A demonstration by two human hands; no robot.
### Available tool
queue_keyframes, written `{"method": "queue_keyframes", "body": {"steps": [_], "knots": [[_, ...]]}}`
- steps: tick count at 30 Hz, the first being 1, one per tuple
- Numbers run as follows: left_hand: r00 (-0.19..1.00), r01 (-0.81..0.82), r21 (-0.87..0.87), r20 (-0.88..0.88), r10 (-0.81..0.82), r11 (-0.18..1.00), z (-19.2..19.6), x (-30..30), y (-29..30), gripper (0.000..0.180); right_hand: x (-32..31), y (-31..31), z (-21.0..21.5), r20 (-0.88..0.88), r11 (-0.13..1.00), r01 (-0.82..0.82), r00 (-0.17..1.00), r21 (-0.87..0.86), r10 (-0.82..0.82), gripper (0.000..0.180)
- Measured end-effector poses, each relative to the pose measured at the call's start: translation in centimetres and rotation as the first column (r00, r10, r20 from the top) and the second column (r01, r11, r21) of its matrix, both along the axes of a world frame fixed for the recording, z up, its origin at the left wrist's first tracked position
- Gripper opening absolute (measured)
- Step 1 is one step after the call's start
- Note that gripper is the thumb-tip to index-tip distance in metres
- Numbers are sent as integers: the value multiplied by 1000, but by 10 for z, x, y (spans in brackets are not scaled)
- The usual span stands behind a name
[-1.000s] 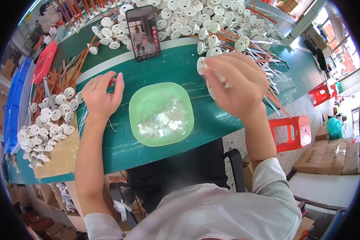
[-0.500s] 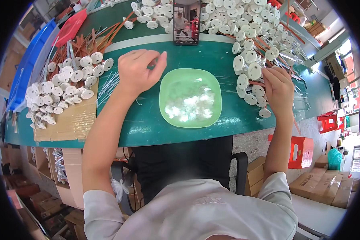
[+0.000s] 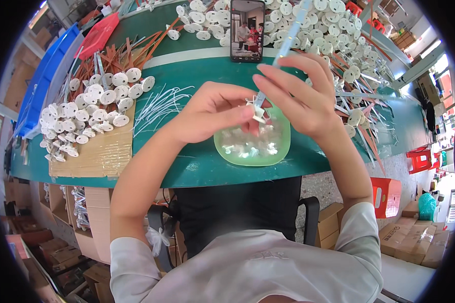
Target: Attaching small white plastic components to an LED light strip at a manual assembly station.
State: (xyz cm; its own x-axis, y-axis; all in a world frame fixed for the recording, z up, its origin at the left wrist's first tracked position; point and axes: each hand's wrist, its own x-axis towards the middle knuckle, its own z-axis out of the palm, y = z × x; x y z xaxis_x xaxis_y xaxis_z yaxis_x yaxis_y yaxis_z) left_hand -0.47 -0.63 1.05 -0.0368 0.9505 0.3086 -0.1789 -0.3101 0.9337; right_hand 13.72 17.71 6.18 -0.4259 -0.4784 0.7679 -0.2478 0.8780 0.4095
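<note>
Above the light green bowl (image 3: 286,132) my two hands have come together. My left hand (image 3: 207,113) pinches a small white plastic disc piece (image 3: 259,116) between thumb and fingers. A long, narrow pale strip (image 3: 291,39) runs up and away from that piece. My right hand (image 3: 308,98) grips the strip near its lower end, fingers closed around it. Whether the strip is fixed to the piece is hidden by my fingers. In the bowl lie many small clear, shiny pieces (image 3: 250,148).
Similar white discs with strips are heaped at the left (image 3: 93,108) on cardboard (image 3: 91,159) and at the far right (image 3: 333,25). Loose thin white ties (image 3: 159,107) lie left of the bowl. A phone (image 3: 246,30) stands behind it; a blue tray (image 3: 48,76) edges the left.
My right hand has come from the right-hand heap to above the bowl, with a strip and disc piece. My left hand has moved right to meet it. The view has shifted slightly.
</note>
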Motion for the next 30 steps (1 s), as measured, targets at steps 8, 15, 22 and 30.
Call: {"method": "queue_keyframes", "body": {"steps": [8, 15, 22, 30], "knots": [[930, -204, 40, 319, 181, 978, -4, -4, 8, 38, -28, 2, -18, -89, 892, -284, 959, -352, 270, 36], [951, -264, -65, 149, 271, 962, -7, -3, 9, 36, -26, 6, -46, -17, 873, -353, 929, -337, 369, 31], [964, -266, -22, -35, 265, 964, -9, -2, 8, 38, -17, -1, -50, -48, 855, -328, 940, -401, 338, 30], [982, -161, -13, 94, 161, 987, -10, -19, 2, 45, -22, 2, -43, 58, 810, -392, 886, -437, 460, 30]]}}
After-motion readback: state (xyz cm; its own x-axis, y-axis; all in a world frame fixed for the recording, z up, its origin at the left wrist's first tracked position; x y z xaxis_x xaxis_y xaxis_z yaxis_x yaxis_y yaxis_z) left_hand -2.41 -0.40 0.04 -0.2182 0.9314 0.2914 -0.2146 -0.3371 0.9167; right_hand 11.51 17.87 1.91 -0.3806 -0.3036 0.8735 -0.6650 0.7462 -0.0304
